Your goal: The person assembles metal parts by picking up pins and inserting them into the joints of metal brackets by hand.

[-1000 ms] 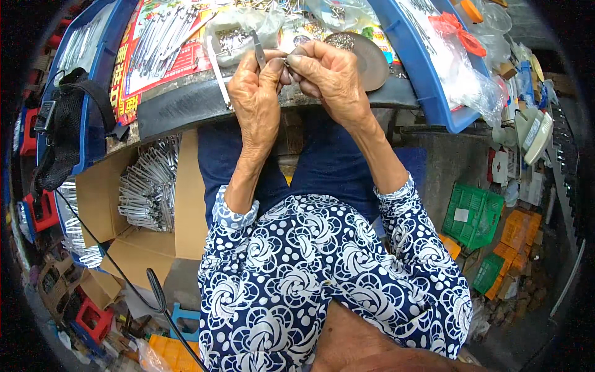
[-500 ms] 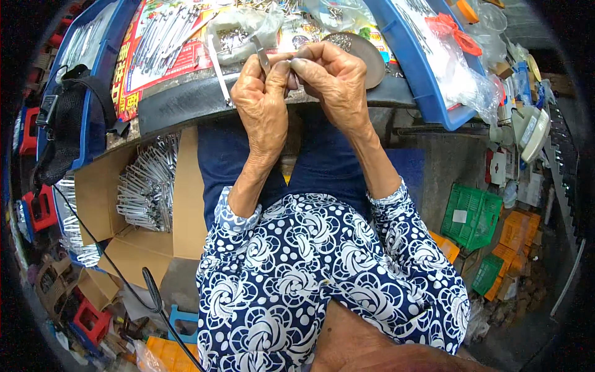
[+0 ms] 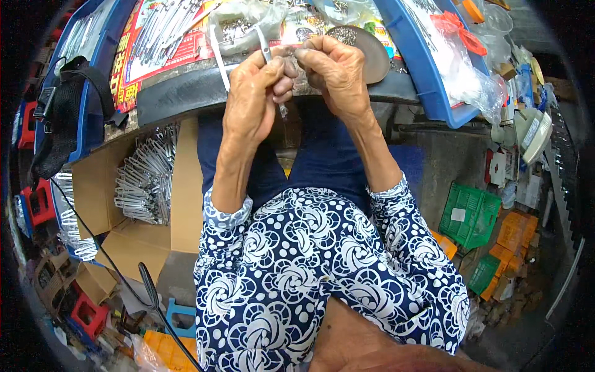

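Metal strip (image 3: 263,44) gripped in left hand (image 3: 249,99) could slip if pinch loosens; can't tell if right hand (image 3: 339,73) grasps anything.

**Bright metal, smooth plastic, matt cloth**

A smooth, shiny metal finish is shown by the held strip (image 3: 264,44). The same silvery metal is seen in the loose strips (image 3: 164,34) and the boxed strips (image 3: 145,183). The carton (image 3: 188,204) is made of matt cardboard, the poster (image 3: 131,71) of printed paper. Thin, crumpled, clear plastic is used for the bag (image 3: 230,36), smooth plastic for the tray (image 3: 434,102) and openwork plastic for the crate (image 3: 470,218). The table edge (image 3: 183,94) is surfaced in something dark, dull and scuffed. Matt cloth is worn as shirt (image 3: 297,279) and trousers (image 3: 334,161); the strap (image 3: 71,118) is woven.
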